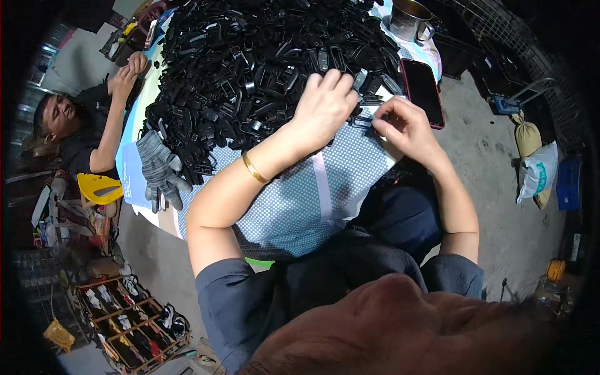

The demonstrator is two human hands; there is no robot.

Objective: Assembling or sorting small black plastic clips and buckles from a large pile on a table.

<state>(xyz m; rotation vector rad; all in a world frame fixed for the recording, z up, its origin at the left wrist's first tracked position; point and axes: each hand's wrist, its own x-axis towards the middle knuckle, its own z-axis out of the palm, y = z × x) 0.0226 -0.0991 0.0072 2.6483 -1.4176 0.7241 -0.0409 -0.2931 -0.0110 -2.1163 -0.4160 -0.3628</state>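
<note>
A large heap of black plastic buckles [250, 75] covers the far part of a table. At its near right edge, my left hand [326, 107] rests with its fingers curled down, the tips hidden behind the knuckles; what they hold cannot be made out. A gold bangle [253, 167] circles my left wrist. Just right of it, my right hand [409, 130] has thumb and forefinger closed at the end of a small black buckle [361, 122]. This piece lies between my two hands, low over the patterned table cover [281, 197].
A phone [425, 90] lies right of the heap, with a metal mug [409, 20] beyond it. A grey glove [161, 169] lies at the left edge. Another person's hands [128, 74] rest at the far left. Sacks [537, 165] stand on the floor at right.
</note>
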